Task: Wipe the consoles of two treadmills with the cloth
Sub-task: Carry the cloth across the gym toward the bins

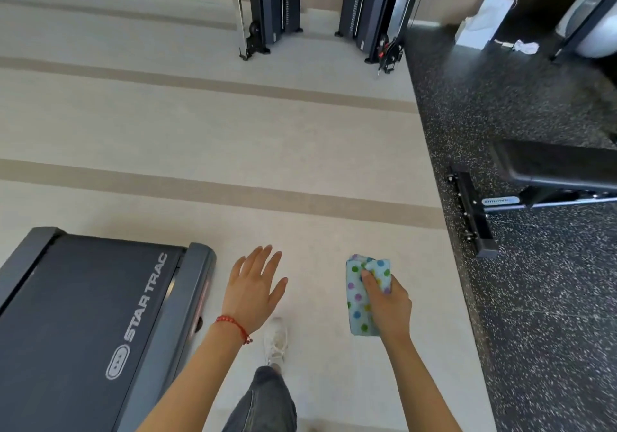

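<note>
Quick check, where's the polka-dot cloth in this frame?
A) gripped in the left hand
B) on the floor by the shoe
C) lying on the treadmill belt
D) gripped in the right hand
D: the right hand is closed around the folded polka-dot cloth, while the left hand is open and holds nothing beside the treadmill.

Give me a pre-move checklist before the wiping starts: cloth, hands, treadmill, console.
1. Cloth in hand: ok. The right hand grips the folded pale blue cloth with coloured dots.
2. Free hand: ok. The left hand is open, holding nothing.
3. Treadmill nearby: ok. The dark grey Star Trac treadmill deck lies to the left.
4. Console in view: not ok. Only the deck's end shows.
5. Second treadmill: cannot tell, none visible.
6. Walking path: ok. The pale floor ahead is bare.
</note>
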